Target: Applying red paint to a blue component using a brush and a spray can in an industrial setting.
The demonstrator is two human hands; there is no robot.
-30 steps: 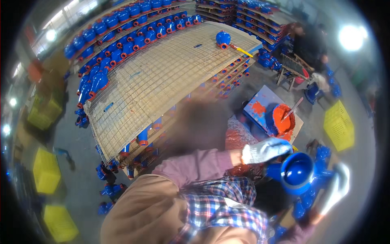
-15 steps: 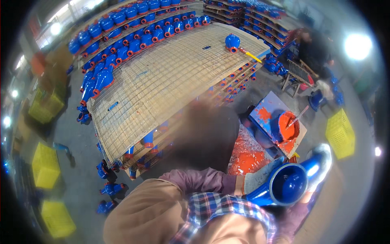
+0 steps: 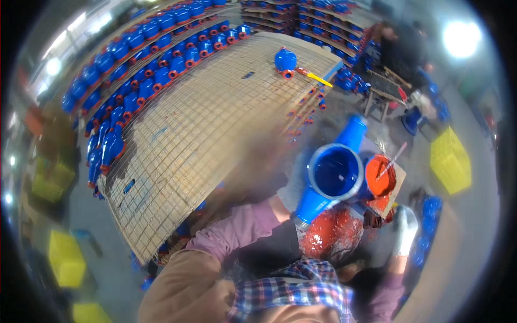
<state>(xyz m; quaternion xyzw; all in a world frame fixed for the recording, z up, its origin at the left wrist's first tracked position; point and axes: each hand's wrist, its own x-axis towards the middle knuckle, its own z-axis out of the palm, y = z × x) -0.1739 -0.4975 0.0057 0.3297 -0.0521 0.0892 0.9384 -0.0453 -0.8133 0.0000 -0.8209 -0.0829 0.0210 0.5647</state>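
Observation:
A blue metal valve body (image 3: pixel 315 202), with a wide round mouth and two tapering arms, hangs over the paint stand, tilted. My left hand (image 3: pixel 291 195), in a grey-white glove, is shut on its near-left side; the casting hides most of the fingers. My right hand (image 3: pixel 406 231), also gloved, is apart from the casting, to the right of a small red-smeared can (image 3: pixel 372 218) and a bit of yellow. Its fingers are smeared, so their closure is unclear. Just right of the casting stands a pot of orange-red paint (image 3: pixel 380 180) with a stick in it.
A wide wire-mesh-topped table (image 3: pixel 177 140) holds another blue casting (image 3: pixel 285 62) and a yellow-handled brush (image 3: pixel 318 78). Rows of blue castings (image 3: pixel 161 75) line its far side. A red-stained covering (image 3: pixel 328 234) lies before me. Yellow crates (image 3: pixel 450 160) stand about; a person (image 3: pixel 401 51) is at far right.
The blue valve body has moved up and left from near my body to over the paint stand, in my left hand. My right hand has come off it and is lower right.

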